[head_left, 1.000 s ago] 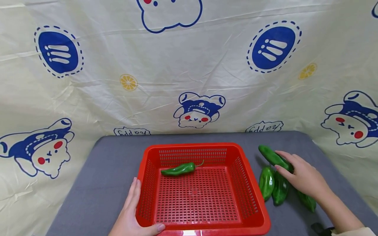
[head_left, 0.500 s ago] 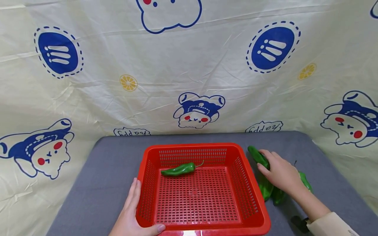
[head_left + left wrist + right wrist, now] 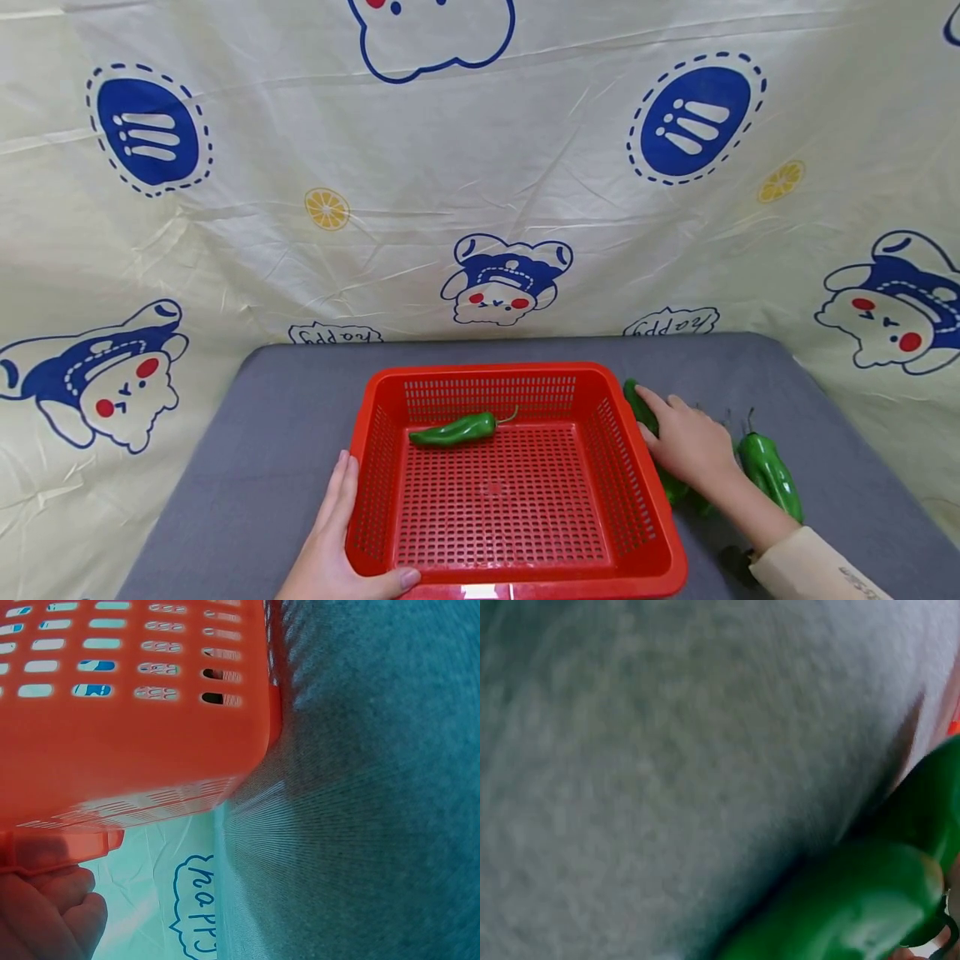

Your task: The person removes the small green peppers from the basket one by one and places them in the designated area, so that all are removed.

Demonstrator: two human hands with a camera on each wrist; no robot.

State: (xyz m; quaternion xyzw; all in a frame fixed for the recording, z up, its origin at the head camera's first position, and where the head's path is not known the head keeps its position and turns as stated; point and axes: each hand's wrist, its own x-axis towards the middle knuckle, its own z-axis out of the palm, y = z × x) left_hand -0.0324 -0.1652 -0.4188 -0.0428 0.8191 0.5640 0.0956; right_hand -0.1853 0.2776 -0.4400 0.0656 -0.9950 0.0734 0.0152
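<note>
In the head view, a red plastic basket (image 3: 495, 517) with slotted walls stands mid-table, and one green pepper (image 3: 453, 430) with a curved stem lies inside near the back. My left hand (image 3: 337, 542) grips its near left corner, fingers along the outer left side, thumb on the front rim. Just outside the right wall, my right hand (image 3: 690, 442) holds a long green pepper (image 3: 640, 406) low over the table; the palm and forearm partly hide it and other peppers below. Two green peppers (image 3: 847, 907) fill the lower right of the right wrist view.
More green peppers (image 3: 772, 475) lie right of the right forearm. A grey cloth (image 3: 247, 483) covers the table. Behind it hangs a cream curtain (image 3: 390, 167) with blue cartoon prints. Below the right sleeve is a small dark object (image 3: 737, 565), its kind unclear.
My right hand has carried its pepper left and slightly down, up to the basket's right wall. Peppers at the far right have come into view. The left hand and basket have stayed put.
</note>
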